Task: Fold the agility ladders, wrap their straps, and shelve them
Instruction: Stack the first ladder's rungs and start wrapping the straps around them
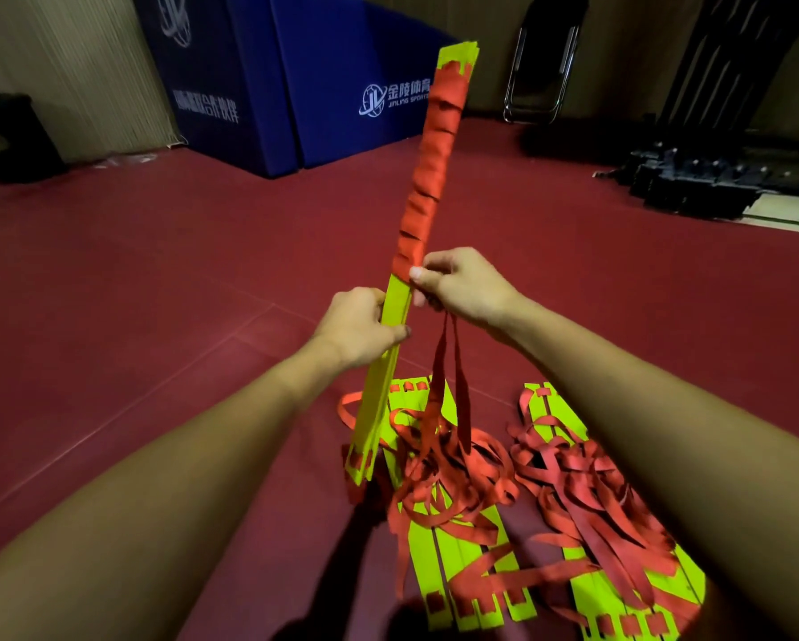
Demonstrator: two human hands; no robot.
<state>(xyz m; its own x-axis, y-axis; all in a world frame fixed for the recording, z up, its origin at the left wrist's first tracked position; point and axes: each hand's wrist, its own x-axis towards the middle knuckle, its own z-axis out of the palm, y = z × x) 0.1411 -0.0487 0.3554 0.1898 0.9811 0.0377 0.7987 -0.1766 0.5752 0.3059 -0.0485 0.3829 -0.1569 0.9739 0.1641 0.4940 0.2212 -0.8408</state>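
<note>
Head view: a bundle [375,400] of yellow ladder rungs stands near the centre of the frame, tilted so its top leans toward the upper right and its bottom end hangs just above the floor [157,270]. A red strap [427,178] is wound in tight turns round the upper part of the bundle, from just under the top end down to the hands; the part below the hands is bare yellow. The left hand [356,330] grips the bare part just below the wrap, fingers curled round the far side and thumb across the near edge. The right hand [462,284] sits just right of the bundle at the lowest turn and pinches the strap there, thumb pressed on the red edge. Two lengths of strap [441,363] hang from under this hand down into a tangle below.

At lower centre a second ladder [450,557] lies flat on the floor, its yellow rungs side by side under loose red loops. A third ladder [584,594] lies just right of it at lower right, likewise covered in tangled strap and partly hidden by the right forearm.

At upper centre-left blue mats [332,85] with white logos stand on the floor. A folded chair [543,62] leans at upper right, with black gear [712,168] further right
</note>
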